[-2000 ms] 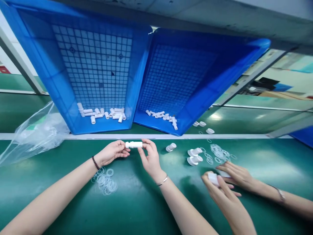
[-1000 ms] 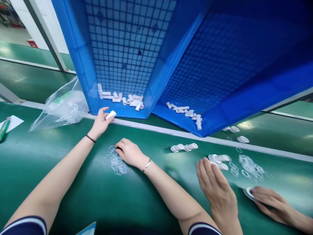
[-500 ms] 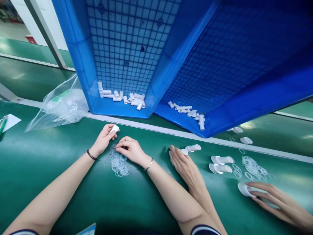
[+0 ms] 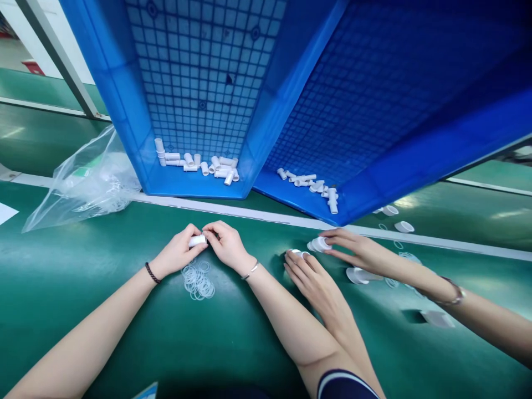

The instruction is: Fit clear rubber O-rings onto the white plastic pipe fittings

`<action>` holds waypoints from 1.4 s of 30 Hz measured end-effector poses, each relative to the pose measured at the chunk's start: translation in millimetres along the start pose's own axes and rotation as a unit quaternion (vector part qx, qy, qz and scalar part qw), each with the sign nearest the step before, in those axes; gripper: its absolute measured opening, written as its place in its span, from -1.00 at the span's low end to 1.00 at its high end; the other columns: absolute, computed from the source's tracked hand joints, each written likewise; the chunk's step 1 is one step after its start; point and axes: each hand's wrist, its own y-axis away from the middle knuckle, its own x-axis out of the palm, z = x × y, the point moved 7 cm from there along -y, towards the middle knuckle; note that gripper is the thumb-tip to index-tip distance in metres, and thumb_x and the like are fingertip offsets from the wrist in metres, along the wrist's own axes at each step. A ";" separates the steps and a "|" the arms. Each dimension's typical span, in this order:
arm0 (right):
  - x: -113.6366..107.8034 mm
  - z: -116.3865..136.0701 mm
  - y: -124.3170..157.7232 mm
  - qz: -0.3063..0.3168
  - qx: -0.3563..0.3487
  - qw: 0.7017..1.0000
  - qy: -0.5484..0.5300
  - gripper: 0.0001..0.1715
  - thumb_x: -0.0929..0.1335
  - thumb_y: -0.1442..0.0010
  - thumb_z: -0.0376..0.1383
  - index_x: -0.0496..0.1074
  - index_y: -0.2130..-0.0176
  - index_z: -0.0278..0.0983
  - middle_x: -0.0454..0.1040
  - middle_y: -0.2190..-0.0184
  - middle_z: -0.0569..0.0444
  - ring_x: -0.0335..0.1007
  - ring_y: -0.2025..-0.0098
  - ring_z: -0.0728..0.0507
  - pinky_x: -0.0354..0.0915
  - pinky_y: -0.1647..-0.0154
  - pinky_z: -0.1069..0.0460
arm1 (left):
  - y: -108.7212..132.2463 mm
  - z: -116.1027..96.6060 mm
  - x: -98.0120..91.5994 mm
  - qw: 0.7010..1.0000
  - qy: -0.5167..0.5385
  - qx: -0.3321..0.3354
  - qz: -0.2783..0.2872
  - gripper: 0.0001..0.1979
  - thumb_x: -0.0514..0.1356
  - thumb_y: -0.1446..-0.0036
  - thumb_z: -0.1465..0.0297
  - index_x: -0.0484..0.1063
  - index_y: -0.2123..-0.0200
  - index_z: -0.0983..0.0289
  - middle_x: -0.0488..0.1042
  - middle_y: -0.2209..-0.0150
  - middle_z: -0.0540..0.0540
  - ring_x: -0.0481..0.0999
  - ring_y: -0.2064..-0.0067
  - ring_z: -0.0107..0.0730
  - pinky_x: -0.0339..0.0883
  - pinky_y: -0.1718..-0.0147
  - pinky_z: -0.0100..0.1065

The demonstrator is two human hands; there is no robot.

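Observation:
My left hand [image 4: 180,252] is closed around a short white plastic pipe fitting [image 4: 197,240], which lies nearly level with its end toward the right. My right hand [image 4: 225,244] pinches at that end of the fitting, its thumb and fingertips together. Whatever is between those fingertips is too small to make out. Just below both hands, a loose pile of thin translucent rings [image 4: 198,281] lies on the green work surface [image 4: 233,343].
Two tilted blue crates [image 4: 195,188] [image 4: 299,209] hold white fittings. A clear plastic bag [image 4: 89,183] lies at left. To the right, a co-worker's hands [image 4: 316,280] [image 4: 353,249] handle white flanged fittings [image 4: 319,244]; more fittings [image 4: 361,275] and rings stand nearby.
My right hand has gone from the ring pile up to the fitting's end. My left hand has lowered and turned the fitting level. A co-worker's hand has reached across to the upright fittings.

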 end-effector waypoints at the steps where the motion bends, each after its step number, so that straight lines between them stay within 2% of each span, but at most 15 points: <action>1: 1.3 -0.3 -0.1 0.009 -0.003 1.000 0.006 -0.89 0.30 -0.25 -0.37 0.43 0.29 -0.23 0.46 0.34 0.08 0.38 0.27 -0.08 0.30 0.19 0.02 | 0.9 -3.6 1.5 1.000 -0.014 0.012 0.019 -0.84 0.32 0.01 0.35 0.40 0.35 0.19 0.43 0.42 0.01 0.34 0.41 -0.31 0.12 0.40 -0.35; 3: 4.6 -3.5 -1.1 0.030 0.009 0.999 -0.003 -0.88 0.29 -0.24 -0.40 0.42 0.30 -0.24 0.46 0.34 0.08 0.38 0.27 -0.07 0.29 0.19 0.02 | 2.3 -9.7 2.0 0.998 -0.019 0.040 0.037 -0.83 0.34 0.04 0.38 0.40 0.37 0.20 0.43 0.40 0.02 0.34 0.40 -0.31 0.13 0.37 -0.34; 6: 10.7 -12.1 -2.9 0.066 0.067 0.991 -0.091 -0.89 0.28 -0.22 -0.41 0.40 0.28 -0.25 0.46 0.34 0.11 0.37 0.30 -0.04 0.30 0.21 0.03 | 3.1 -11.8 -1.8 0.997 0.048 0.059 0.004 -0.76 0.36 0.06 0.40 0.41 0.30 0.22 0.43 0.29 0.08 0.38 0.28 -0.28 0.18 0.26 -0.33; 9: 13.4 -18.5 -3.7 0.064 0.128 0.968 -0.208 -0.92 0.28 -0.22 -0.34 0.36 0.24 -0.26 0.41 0.39 0.15 0.33 0.37 -0.01 0.30 0.32 0.07 | 2.0 -2.8 -0.6 0.988 0.149 0.031 -0.039 -0.71 0.32 -0.03 0.34 0.37 0.17 0.24 0.40 0.24 0.09 0.37 0.25 -0.32 0.21 0.25 -0.34; 13: 16.7 -22.6 -2.5 0.059 0.168 0.942 -0.286 -0.80 0.26 -0.26 -0.19 0.37 0.20 -0.26 0.38 0.41 0.14 0.28 0.43 0.00 0.26 0.42 0.09 | -0.4 7.1 12.6 0.957 0.287 -0.031 -0.035 -0.69 0.19 -0.17 0.19 0.28 0.14 0.25 0.33 0.40 0.00 0.28 0.42 -0.44 0.17 0.41 -0.38; 18: 20.0 -23.2 -0.9 0.021 0.154 0.946 -0.284 -0.75 0.36 -0.18 -0.15 0.38 0.20 -0.26 0.44 0.34 0.10 0.36 0.30 -0.03 0.30 0.22 0.04 | 0.7 4.0 21.0 0.913 0.394 -0.094 -0.040 -0.61 0.26 -0.08 0.11 0.28 0.20 0.26 0.34 0.41 -0.02 0.28 0.45 -0.50 0.16 0.47 -0.42; 21: 19.5 -20.4 -0.2 0.016 0.152 0.952 -0.264 -0.76 0.37 -0.17 -0.17 0.39 0.21 -0.27 0.46 0.35 0.09 0.38 0.30 -0.04 0.31 0.23 0.05 | 2.1 1.6 21.9 0.914 0.389 -0.106 -0.039 -0.64 0.28 -0.06 0.13 0.31 0.26 0.27 0.29 0.51 -0.07 0.23 0.51 -0.54 0.11 0.53 -0.46; 23: 10.9 -17.3 -3.5 0.042 0.128 0.969 -0.209 -0.78 0.38 -0.16 -0.18 0.41 0.22 -0.27 0.47 0.34 0.09 0.40 0.32 -0.03 0.31 0.27 0.06 | 2.4 3.1 18.8 0.920 0.373 -0.108 -0.048 -0.67 0.30 -0.06 0.16 0.33 0.29 0.28 0.29 0.52 -0.07 0.23 0.51 -0.56 0.10 0.54 -0.48; 26: -24.5 -28.6 -14.2 0.089 0.104 0.990 -0.036 -0.83 0.38 -0.17 -0.20 0.45 0.28 -0.26 0.50 0.37 0.10 0.41 0.34 -0.04 0.28 0.29 0.07 | 0.9 8.6 9.8 0.921 0.369 -0.109 -0.066 -0.66 0.32 -0.03 0.16 0.35 0.33 0.29 0.36 0.46 -0.02 0.28 0.49 -0.55 0.14 0.52 -0.48; 28: -67.4 -57.2 -23.3 0.075 0.157 0.980 0.096 -0.84 0.36 -0.19 -0.20 0.46 0.33 -0.24 0.51 0.40 0.10 0.42 0.35 -0.06 0.27 0.27 0.07 | -0.9 12.9 3.6 0.914 0.383 -0.113 -0.074 -0.65 0.33 0.00 0.15 0.36 0.33 0.29 0.38 0.45 -0.01 0.31 0.49 -0.53 0.16 0.52 -0.47; 31: -145.7 -112.5 -35.3 -0.016 0.280 0.934 0.222 -0.80 0.31 -0.23 -0.23 0.49 0.27 -0.26 0.52 0.30 0.00 0.43 0.20 -0.13 0.27 0.10 0.02 | -2.8 19.4 -0.5 0.900 0.409 -0.131 -0.073 -0.61 0.34 0.03 0.12 0.40 0.29 0.30 0.39 0.46 0.01 0.33 0.50 -0.51 0.17 0.53 -0.46; 34: -204.6 -157.3 -43.7 -0.115 0.342 0.894 0.265 -0.64 0.24 -0.27 -0.27 0.42 0.00 -0.35 0.35 -0.08 -0.23 0.19 -0.16 -0.27 0.11 -0.15 -0.14 | -3.6 23.4 2.4 0.896 0.413 -0.150 -0.059 -0.55 0.33 0.03 0.09 0.43 0.23 0.34 0.39 0.46 0.03 0.31 0.51 -0.52 0.18 0.52 -0.46; 37: -235.8 -190.1 -42.7 -0.181 0.388 0.863 0.269 -0.55 0.30 -0.21 -0.24 0.38 -0.06 -0.36 0.09 -0.26 -0.28 -0.10 -0.30 -0.41 -0.02 -0.21 -0.31 | -4.3 23.3 5.9 0.896 0.414 -0.152 -0.047 -0.56 0.29 -0.04 0.09 0.43 0.18 0.34 0.37 0.47 0.01 0.26 0.54 -0.56 0.14 0.54 -0.47; 40: -249.9 -205.2 -37.5 -0.228 0.396 0.853 0.253 -0.55 0.33 -0.16 -0.26 0.40 -0.02 -0.40 0.16 -0.21 -0.32 -0.03 -0.26 -0.45 -0.01 -0.19 -0.36 | -5.5 20.5 5.6 0.894 0.422 -0.144 -0.041 -0.56 0.25 -0.08 0.09 0.40 0.13 0.31 0.37 0.46 0.02 0.25 0.53 -0.53 0.12 0.54 -0.46; 42: -252.6 -202.4 -33.9 -0.266 0.374 0.855 0.243 -0.55 0.28 -0.20 -0.26 0.35 -0.03 -0.45 0.22 -0.15 -0.34 0.05 -0.22 -0.41 0.02 -0.18 -0.32 | -6.3 18.7 4.3 0.892 0.429 -0.138 -0.043 -0.57 0.25 -0.07 0.09 0.39 0.15 0.30 0.39 0.45 0.03 0.27 0.52 -0.51 0.13 0.54 -0.44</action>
